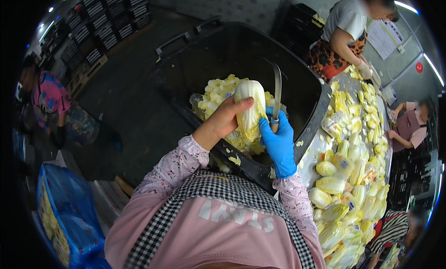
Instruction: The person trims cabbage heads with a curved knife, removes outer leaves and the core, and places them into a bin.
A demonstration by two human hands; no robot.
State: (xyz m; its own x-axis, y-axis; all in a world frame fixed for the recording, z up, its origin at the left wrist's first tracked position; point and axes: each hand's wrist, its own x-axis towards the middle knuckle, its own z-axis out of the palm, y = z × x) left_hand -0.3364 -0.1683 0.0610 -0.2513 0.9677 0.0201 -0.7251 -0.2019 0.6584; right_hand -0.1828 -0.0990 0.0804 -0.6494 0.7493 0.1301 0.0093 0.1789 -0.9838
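Note:
A small napa cabbage (250, 107) with a white base and yellow leaf tips is in my bare left hand (230, 115), base pointing away from me. My right hand (277, 140), in a blue glove, is shut on the handle of a curved knife (277, 91) whose blade points away from me. The gloved fingers also touch the cabbage's right side near its leafy end. Below both hands stands a large black plastic bin (209, 42). Trimmed yellow leaves (217, 88) and some plastic film lie inside it.
To the right, a metal table (308, 168) carries many cabbages (331, 185), some in printed plastic wrap. Co-workers (343, 32) stand along it; another person (55, 102) is at the left. A blue plastic-lined crate (69, 206) sits at lower left. Stacked black crates (104, 21) stand behind.

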